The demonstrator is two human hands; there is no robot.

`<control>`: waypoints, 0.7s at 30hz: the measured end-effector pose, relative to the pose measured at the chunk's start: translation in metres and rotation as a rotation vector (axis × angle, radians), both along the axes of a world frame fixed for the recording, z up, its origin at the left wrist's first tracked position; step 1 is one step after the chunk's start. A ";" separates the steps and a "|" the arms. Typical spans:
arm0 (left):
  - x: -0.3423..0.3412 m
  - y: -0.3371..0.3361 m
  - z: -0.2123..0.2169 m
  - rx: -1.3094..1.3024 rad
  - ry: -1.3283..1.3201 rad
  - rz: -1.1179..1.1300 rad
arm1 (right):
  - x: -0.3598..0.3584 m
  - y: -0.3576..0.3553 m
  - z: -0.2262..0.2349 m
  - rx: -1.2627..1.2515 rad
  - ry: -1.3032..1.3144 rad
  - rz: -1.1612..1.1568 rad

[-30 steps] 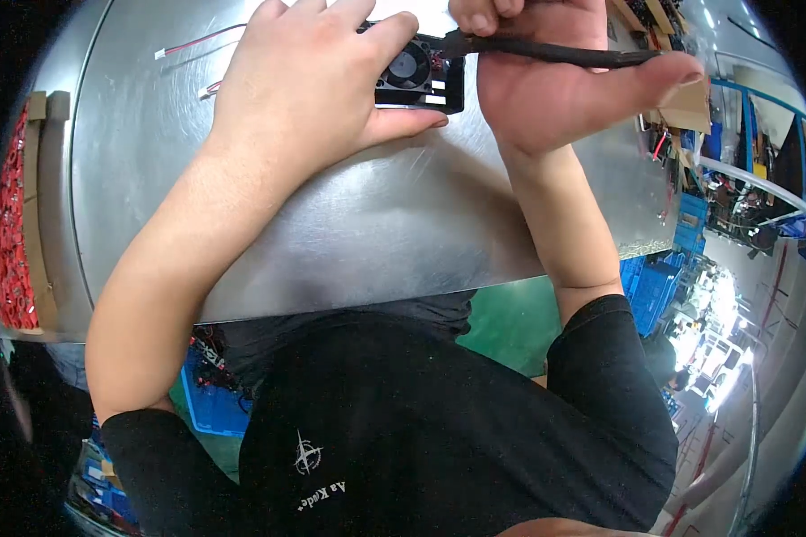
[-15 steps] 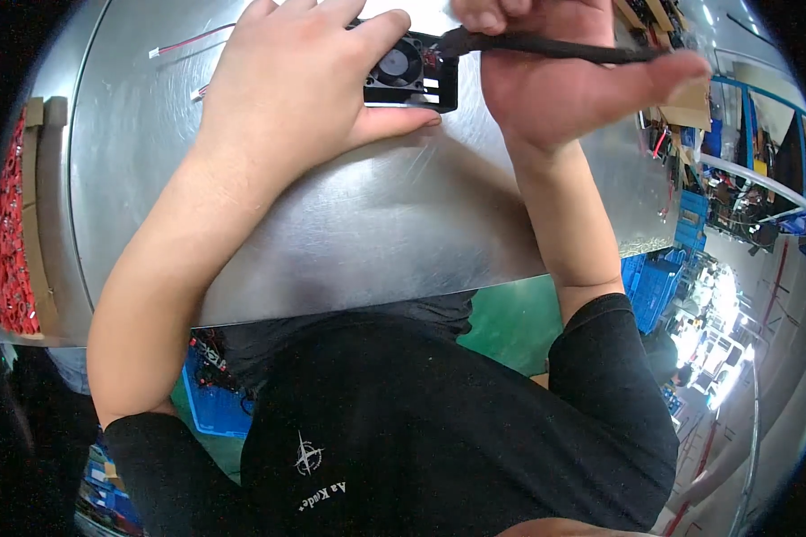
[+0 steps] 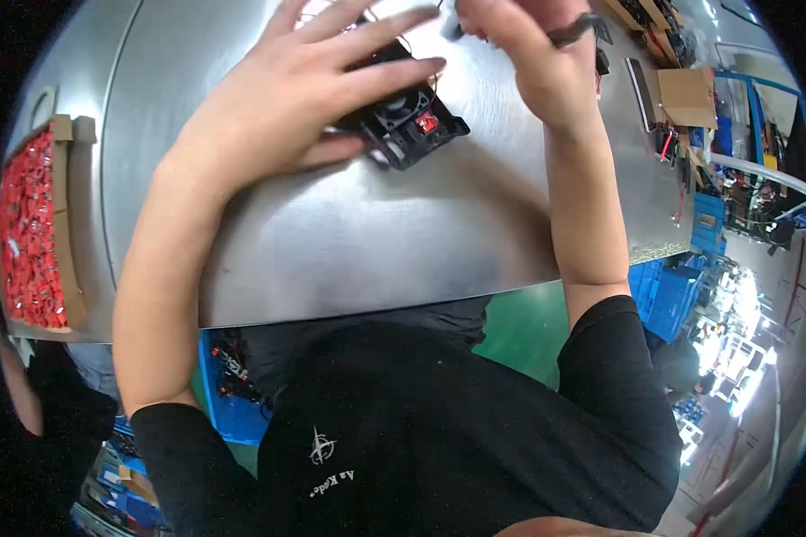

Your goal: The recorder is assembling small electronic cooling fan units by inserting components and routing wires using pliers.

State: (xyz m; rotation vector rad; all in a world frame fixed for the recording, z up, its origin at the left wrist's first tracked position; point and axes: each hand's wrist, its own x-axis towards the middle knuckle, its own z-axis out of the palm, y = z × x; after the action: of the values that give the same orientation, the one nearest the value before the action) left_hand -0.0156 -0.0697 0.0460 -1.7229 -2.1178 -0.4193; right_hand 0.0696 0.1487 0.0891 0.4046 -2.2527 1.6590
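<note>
My left hand (image 3: 287,89) reaches over a black plastic housing (image 3: 407,148), its fingers spread and slightly smeared by motion. A small black fan (image 3: 396,109) sits inside this housing, beside a small red part (image 3: 427,123). The housing lies tilted on the metal table, and the hand covers much of it. Up at the top edge, my right hand (image 3: 537,45) is closed around a slim black tool (image 3: 571,32). Most of that tool is hidden or blurred, so its kind cannot be made out. Thin wires show around the left fingers.
On the left stands a cardboard box (image 3: 63,224) of many small red parts (image 3: 31,228). The metal table (image 3: 358,242) ends in front of my body. Cardboard (image 3: 687,97) and tools lie at the right edge; blue crates (image 3: 667,295) stand beyond. Someone in dark clothes is at lower left.
The housing has turned and moved lower, its red part now showing. My left fingers have spread from their grip on it. My right hand has turned, swinging the black tool out of its level position.
</note>
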 end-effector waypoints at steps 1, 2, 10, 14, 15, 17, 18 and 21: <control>-0.004 -0.003 0.005 -0.015 0.062 0.053 | 0.001 0.001 0.006 0.008 -0.179 -0.012; -0.008 -0.006 0.010 -0.028 0.124 0.104 | 0.002 0.003 0.017 0.205 -0.298 -0.042; 0.008 -0.002 0.013 -0.134 -0.605 0.688 | 0.011 0.015 0.003 0.723 -0.331 -0.071; 0.031 0.006 -0.011 0.049 -0.528 0.420 | 0.013 0.002 0.004 0.569 -0.549 0.066; 0.028 0.003 -0.018 0.094 -0.491 0.324 | 0.014 -0.004 0.011 0.429 -0.726 0.111; 0.024 0.004 -0.020 0.109 -0.508 0.231 | 0.016 -0.001 0.008 0.275 -0.785 0.168; 0.023 0.004 -0.020 0.103 -0.503 0.227 | 0.017 0.000 0.007 0.124 -0.847 0.231; 0.024 0.006 -0.018 0.071 -0.502 0.198 | 0.021 -0.003 0.019 0.220 -0.842 0.191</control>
State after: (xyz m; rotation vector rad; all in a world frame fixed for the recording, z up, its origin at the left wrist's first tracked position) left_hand 0.0087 -0.0638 0.0283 -1.4566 -2.5476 -0.9342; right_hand 0.0904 0.1458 0.1080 -0.0722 -3.0922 1.9224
